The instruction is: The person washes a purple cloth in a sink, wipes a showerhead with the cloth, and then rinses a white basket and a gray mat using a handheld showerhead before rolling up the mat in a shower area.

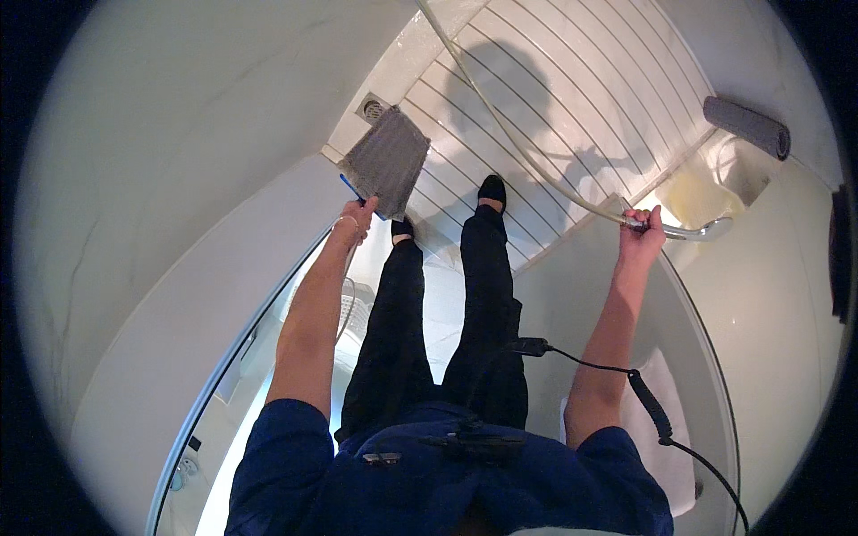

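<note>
My left hand [362, 220] holds the near edge of a grey cloth or mat [390, 161], which has a blue strip along its left side. The cloth spreads out beyond the hand, close to a round floor drain [373, 108]. On the right, my right hand [643, 226] is closed around the chrome handle of a shower head [704, 230]. From that handle a pale flexible hose [503, 127] runs up and left across the slatted floor. Whether water flows from the head cannot be told.
Grooved white shower flooring [576, 74] lies ahead. A rolled grey mat [747, 127] rests at the right, above a recess with yellowish liquid or material [697, 194]. Glass panel edges [234, 362] curve past both sides. A coiled black cable [649, 405] hangs near my right arm.
</note>
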